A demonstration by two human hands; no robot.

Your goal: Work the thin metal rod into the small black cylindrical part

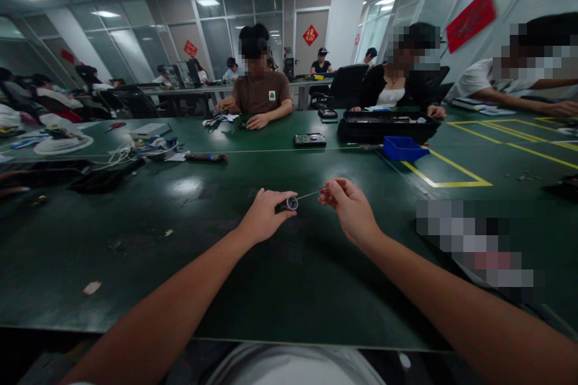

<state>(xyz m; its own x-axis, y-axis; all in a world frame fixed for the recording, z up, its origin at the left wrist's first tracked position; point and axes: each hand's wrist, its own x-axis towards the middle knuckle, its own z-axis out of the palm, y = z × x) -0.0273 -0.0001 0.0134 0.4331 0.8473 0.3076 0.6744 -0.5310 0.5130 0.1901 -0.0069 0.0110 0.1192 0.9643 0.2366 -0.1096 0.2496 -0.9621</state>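
Note:
My left hand [266, 215] is closed round a short dark cylinder [292, 203] whose silver-rimmed round end faces me. Between the thumb and fingers of my right hand [348, 204] is a thin metal rod [309, 195]. The rod slants left and down toward the cylinder, its far tip at the rim; whether it goes inside cannot be made out. Both hands are above the green table [289, 295], near its middle. What the rod's other end looks like is hidden by my right fingers.
Ahead lie a hard drive [309, 140], a dark pen-shaped tool [205, 157], a blue bin [405, 148] and a black tray [388, 126]. Cables [121, 153] and a white round grille [63, 144] are at left. A blurred-out flat item [469, 246] lies right. Co-workers sit opposite.

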